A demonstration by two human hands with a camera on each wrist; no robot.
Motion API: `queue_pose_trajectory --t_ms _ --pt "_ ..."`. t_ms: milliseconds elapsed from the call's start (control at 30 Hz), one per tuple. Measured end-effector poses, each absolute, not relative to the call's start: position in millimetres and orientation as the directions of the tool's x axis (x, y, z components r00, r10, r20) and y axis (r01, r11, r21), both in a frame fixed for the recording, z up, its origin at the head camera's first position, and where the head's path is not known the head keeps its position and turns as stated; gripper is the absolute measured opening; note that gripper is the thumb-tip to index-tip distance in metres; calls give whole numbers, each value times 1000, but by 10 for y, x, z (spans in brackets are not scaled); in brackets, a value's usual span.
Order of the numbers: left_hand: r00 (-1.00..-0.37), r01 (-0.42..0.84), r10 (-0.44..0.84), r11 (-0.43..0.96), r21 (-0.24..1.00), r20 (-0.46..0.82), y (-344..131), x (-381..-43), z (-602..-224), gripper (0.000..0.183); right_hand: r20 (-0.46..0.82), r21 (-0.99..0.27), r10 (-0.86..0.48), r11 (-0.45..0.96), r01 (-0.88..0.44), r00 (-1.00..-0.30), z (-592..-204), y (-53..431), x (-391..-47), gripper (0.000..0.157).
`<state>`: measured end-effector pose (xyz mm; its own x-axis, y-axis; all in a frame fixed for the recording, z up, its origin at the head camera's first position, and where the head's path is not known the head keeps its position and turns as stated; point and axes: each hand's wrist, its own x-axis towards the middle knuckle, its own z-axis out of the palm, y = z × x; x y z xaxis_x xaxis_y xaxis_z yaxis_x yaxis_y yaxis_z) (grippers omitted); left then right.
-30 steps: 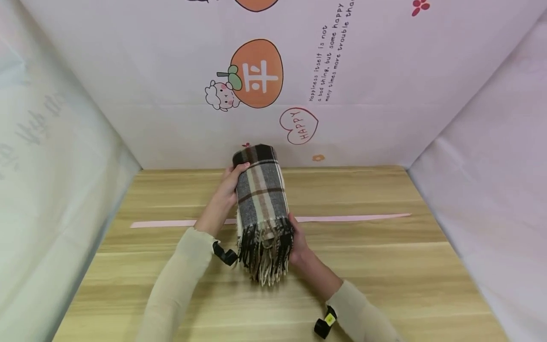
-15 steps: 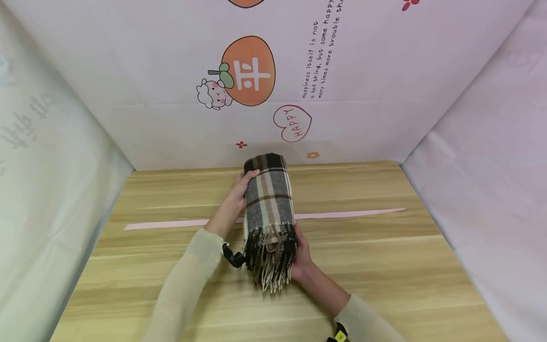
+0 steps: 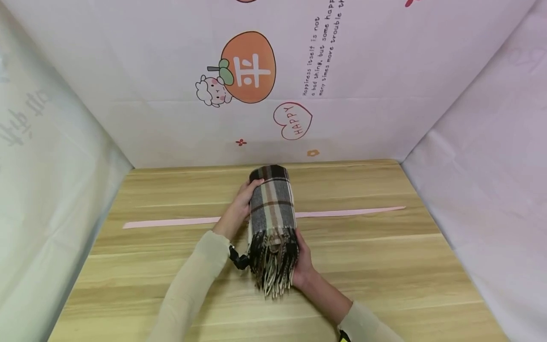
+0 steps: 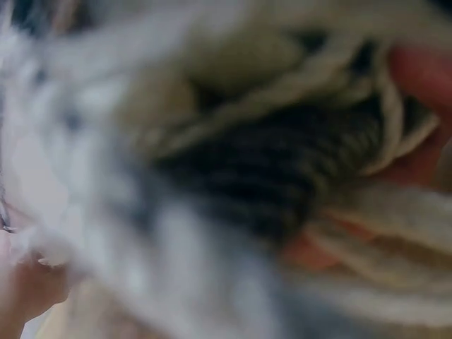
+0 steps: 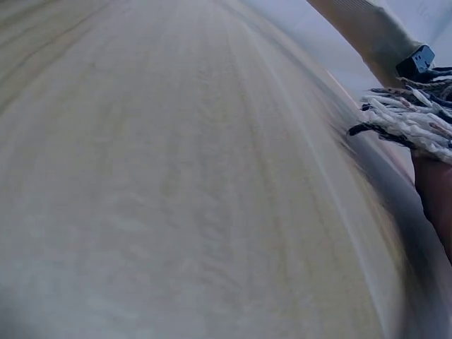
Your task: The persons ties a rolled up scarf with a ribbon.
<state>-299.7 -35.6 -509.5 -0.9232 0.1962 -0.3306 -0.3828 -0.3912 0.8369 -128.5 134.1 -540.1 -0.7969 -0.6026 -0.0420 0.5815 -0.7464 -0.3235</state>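
The left grip (image 3: 245, 195) holds the scarf (image 3: 273, 202) toward the back edge of the surface (image 3: 393, 270); the right grip (image 3: 304, 260) holds its fringe (image 3: 273, 268) end.

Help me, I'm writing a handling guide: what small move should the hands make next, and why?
I'd probably lower the plaid bundle gently and evenly onto the wooden table: it appears held above the wood, the left hand gripping the far end, the right hand at the fringed near end, so both ends seem supported.
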Motion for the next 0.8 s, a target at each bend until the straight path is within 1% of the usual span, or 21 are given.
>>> queue_pose_trajectory --t_ms 200,333,433,533,667,733,800 --pt "-913 -404 219 -391 827 -343 -324 -3017 -5209 45 -49 -305 -627 -732 609 -778 -5460 1378 -1269 77" --pt "-913 -406 207 -366 838 -352 -313 -3050 -5256 48 -64 -310 -635 -721 620 -770 -5460 1375 -1284 77" --pt "-918 -395 179 -338 854 -353 -312 -3076 -5283 51 -95 -317 -630 -715 623 -771 -5442 1362 -1294 74" --pt "-923 -385 160 -320 866 -351 -325 -3096 -5329 51 -147 -309 -605 -723 618 -782 -5419 1351 -1281 66" --pt "-926 -376 152 -308 874 -345 -342 -3121 -5400 48 -262 -319 -531 -740 592 -806 -5379 1386 -1221 52" --pt "-929 -368 150 -293 883 -338 -344 -3141 -5426 49 -322 -339 -488 -741 580 -811 -5360 1421 -1189 49" --pt "-935 -353 143 -261 899 -325 -347 -3167 -5439 51 -363 -357 -472 -726 587 -804 -5339 1454 -1162 49"
